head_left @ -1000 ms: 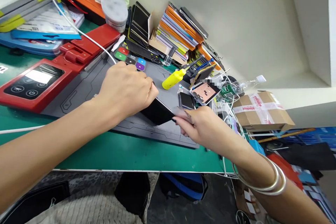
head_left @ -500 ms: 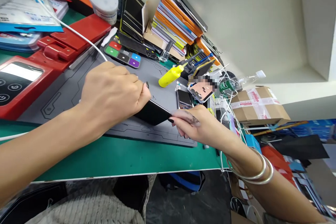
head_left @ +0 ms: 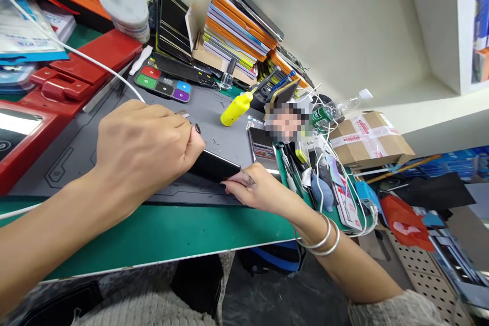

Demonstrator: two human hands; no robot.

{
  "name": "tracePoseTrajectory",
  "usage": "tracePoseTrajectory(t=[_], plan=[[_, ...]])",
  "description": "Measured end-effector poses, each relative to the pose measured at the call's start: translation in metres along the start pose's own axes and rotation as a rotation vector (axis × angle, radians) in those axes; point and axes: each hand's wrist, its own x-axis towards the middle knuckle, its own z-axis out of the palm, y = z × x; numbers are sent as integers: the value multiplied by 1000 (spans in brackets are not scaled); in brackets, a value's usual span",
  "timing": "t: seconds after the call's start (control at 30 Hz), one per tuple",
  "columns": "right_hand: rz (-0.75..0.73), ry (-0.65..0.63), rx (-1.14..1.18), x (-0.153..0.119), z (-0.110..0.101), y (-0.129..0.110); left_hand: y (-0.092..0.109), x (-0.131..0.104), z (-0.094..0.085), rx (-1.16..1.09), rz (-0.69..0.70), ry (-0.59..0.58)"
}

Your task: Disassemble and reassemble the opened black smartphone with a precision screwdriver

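A black phone (head_left: 214, 165) with a thin shiny edge is held tilted above the grey work mat (head_left: 225, 140). My right hand (head_left: 262, 188) pinches its right end between thumb and fingers. At the phone's left end, my left hand (head_left: 143, 150) is closed in a fist, back of the hand toward me. A small flat metallic-looking piece (head_left: 182, 113) shows past the left knuckles; what that fist grips is hidden. Behind the hands a yellow bottle (head_left: 235, 110) with a thin nozzle stands on the mat. Another phone (head_left: 263, 150) lies on the mat's right side.
A red device (head_left: 69, 86) with a display sits at left, and a white cable (head_left: 99, 58) crosses over it. Stacked boxes (head_left: 240, 25) lean by the wall. Tools (head_left: 292, 168), a blue air blower (head_left: 321, 191) and a taped carton (head_left: 370, 137) are at right. The green table's edge (head_left: 171, 260) is nearest me.
The camera view has shifted a little. My right hand, on the phone's end, has come slightly closer to the left fist. The metallic piece beside the left knuckles now shows.
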Motion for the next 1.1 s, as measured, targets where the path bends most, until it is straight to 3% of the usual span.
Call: tracePoseTrajectory(t=[0.17,0.3,0.4,0.47,0.63,0.8,0.87,0.93,1.0,1.1], plan=[[-13,-33,-53,4,-5,-4,1,1,-10,38,25,-99],[-40,-5,-105,3,-6,-7,-12,11,-15,17,198,-243],[-51,57,-186,1,-14,-10,-26,25,-15,-263,321,-451],[-48,129,-244,-2,-28,-15,-30,30,-17,-533,280,-547],[-234,262,-683,-15,-82,-49,-17,21,-31,-915,-24,-547],[-353,86,-945,-20,-120,-102,5,16,-48,-1159,-79,-645],[-386,57,-975,-17,-125,-119,12,18,-51,-1289,-51,-693],[-460,13,-958,-11,-125,-130,16,19,-51,-1419,-17,-640],[-541,-11,-923,-2,-120,-133,17,19,-46,-1503,39,-570],[-647,52,-903,11,-112,-127,15,18,-36,-1570,123,-519]])
